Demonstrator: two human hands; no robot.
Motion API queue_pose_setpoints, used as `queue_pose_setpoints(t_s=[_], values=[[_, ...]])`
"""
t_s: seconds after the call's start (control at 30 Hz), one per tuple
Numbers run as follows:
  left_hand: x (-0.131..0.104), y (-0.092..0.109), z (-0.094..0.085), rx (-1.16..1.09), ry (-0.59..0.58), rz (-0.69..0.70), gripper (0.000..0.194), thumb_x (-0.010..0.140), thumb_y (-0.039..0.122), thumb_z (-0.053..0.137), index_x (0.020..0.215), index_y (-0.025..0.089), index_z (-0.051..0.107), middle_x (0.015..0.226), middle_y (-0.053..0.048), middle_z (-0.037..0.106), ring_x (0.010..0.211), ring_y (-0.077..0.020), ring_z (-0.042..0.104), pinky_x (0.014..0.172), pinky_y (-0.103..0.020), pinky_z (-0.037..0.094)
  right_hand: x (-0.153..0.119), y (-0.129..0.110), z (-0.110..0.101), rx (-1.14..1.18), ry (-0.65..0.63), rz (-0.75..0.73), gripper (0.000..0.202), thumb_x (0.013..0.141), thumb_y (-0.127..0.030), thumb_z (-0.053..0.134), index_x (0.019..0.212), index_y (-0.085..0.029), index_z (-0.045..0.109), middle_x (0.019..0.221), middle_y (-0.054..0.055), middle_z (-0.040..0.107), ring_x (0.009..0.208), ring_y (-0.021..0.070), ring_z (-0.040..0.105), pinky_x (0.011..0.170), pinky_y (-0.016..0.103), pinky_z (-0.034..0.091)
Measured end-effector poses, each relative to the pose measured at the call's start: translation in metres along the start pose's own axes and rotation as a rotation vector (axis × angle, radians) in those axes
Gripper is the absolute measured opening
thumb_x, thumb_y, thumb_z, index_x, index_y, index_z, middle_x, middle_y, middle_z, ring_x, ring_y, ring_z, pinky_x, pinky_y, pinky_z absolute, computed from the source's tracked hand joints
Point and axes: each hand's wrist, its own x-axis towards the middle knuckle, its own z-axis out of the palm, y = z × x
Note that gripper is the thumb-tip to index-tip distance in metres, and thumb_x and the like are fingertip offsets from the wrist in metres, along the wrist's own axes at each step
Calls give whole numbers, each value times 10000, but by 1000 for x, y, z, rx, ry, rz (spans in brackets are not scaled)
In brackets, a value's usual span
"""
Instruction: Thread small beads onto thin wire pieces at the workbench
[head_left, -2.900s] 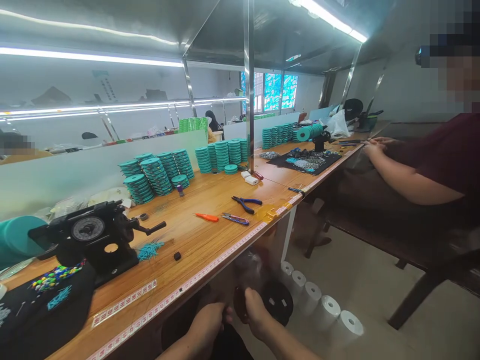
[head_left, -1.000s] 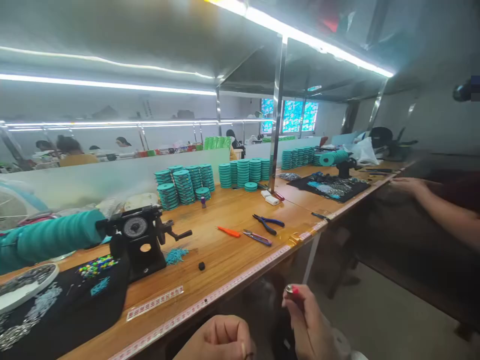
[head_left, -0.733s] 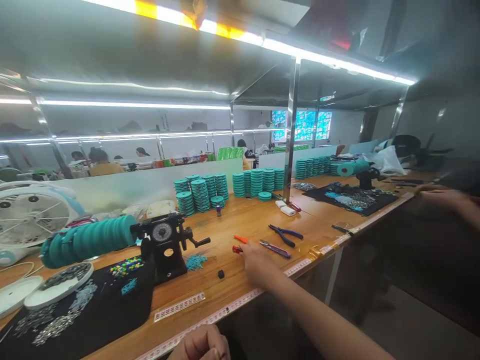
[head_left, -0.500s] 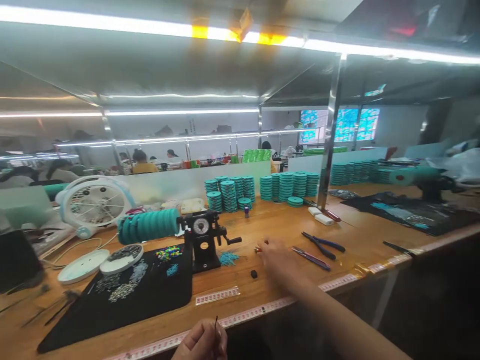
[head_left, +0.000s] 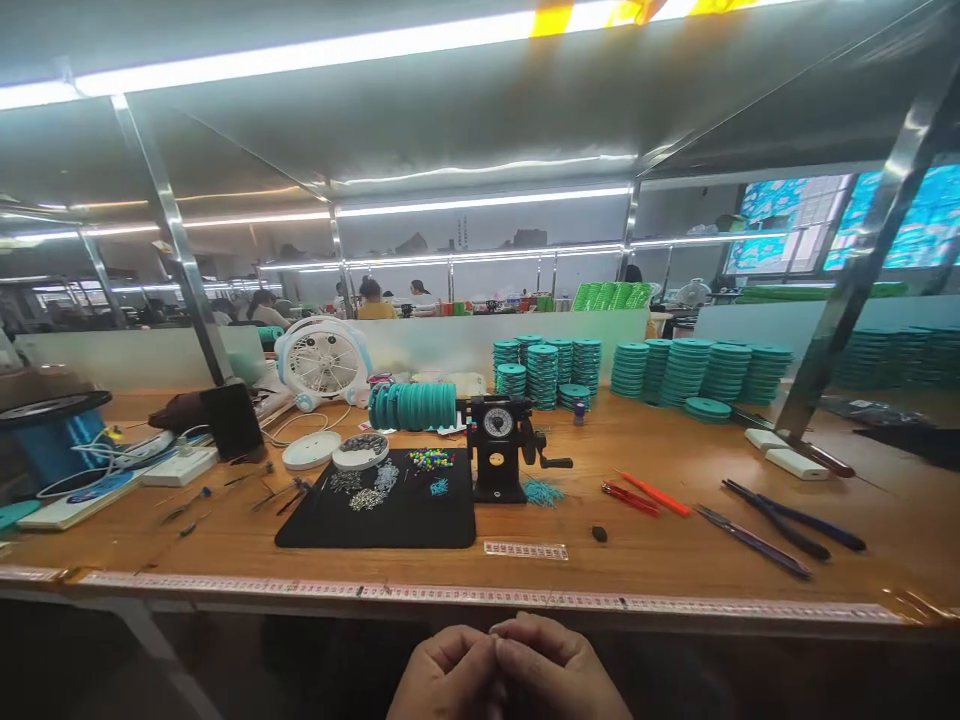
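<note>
My left hand (head_left: 448, 675) and my right hand (head_left: 551, 668) meet in front of the table's front edge, at the bottom centre. Thumbs and forefingers are pinched together at the tips. Whatever lies between them is too small or hidden to make out. Beyond them on the table are a clear ruler strip (head_left: 526, 550) and a small black lump (head_left: 599, 534). A black hand-cranked winder (head_left: 498, 450) carries teal spools (head_left: 412, 405). Red tweezers (head_left: 630, 498) and an orange tool (head_left: 656, 494) lie to the right of it.
Pliers (head_left: 784, 515) and cutters (head_left: 754, 541) lie at the right. A black mat (head_left: 405, 525) bears beads and small parts. Teal spool stacks (head_left: 628, 370) and a white fan (head_left: 322, 365) stand behind. A measuring tape (head_left: 495, 598) runs along the front edge. People sit in the background.
My right hand has come back from the table beside the winder to meet my left hand. The view has turned left, and the red and orange tools now show uncovered.
</note>
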Motion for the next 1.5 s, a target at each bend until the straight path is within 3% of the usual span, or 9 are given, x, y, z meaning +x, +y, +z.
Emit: queue_pose_setpoints(t_s=[0.1,0.23,0.37,0.47,0.7,0.87,0.97,1.23,1.5], values=[[-1,-5,-4,-114,-102,-64,486,600,575,737,609,103,621,500,-12,561,408,-76,458,450,-207,289,-1,4,-4,143,-67,70,291,615,-386,807,734,-174,646,523,9,603,477,150,556,521,290,428],[-6,-11,-9,-286,-128,-145,415,560,444,816,734,98,666,619,-64,651,477,-126,577,489,-222,366,-3,9,-13,97,38,70,338,616,-418,799,708,-187,571,554,-19,558,464,111,510,462,231,384],[-9,-14,-13,-262,-79,-138,377,518,373,851,686,105,646,534,-23,609,429,-88,518,470,-204,343,-4,15,-19,-2,73,69,372,649,-455,774,712,-185,527,490,-84,397,404,40,285,398,174,206],[-9,-15,-16,-181,-91,-135,403,509,393,851,674,95,637,513,-10,577,407,-64,463,443,-198,289,-6,13,-16,-43,43,35,396,660,-486,754,711,-192,495,504,-95,341,429,44,223,413,184,171],[-13,-13,-12,-178,-57,-166,397,510,402,844,557,132,557,448,32,503,392,-52,386,430,-199,232,-13,-17,6,-677,-86,-450,261,814,-362,594,630,-184,549,704,15,494,666,157,474,616,271,382],[-12,-13,-15,-163,-29,-53,402,561,449,816,636,117,600,478,18,538,385,-49,408,428,-192,278,-7,-12,3,-313,49,-115,298,775,-429,660,702,-185,506,580,-64,366,493,74,276,455,205,240],[-11,-17,-18,-203,-63,-69,401,554,424,830,706,112,629,526,-3,587,409,-63,463,455,-200,343,-6,-2,-1,-169,84,-20,362,726,-466,708,713,-180,487,522,-101,277,457,49,166,422,200,127],[-16,-17,-20,-174,-77,-108,382,585,434,805,569,138,564,465,18,544,372,-52,427,417,-187,298,-12,-4,2,-381,-43,-79,330,707,-479,710,696,-152,667,665,4,519,606,124,462,573,249,390],[-15,-21,-24,-245,-175,-145,321,609,372,804,606,125,599,473,6,561,361,-48,429,395,-183,258,-8,15,-1,-113,-147,45,388,700,-511,707,612,-162,561,569,-4,525,539,117,464,541,248,365]])
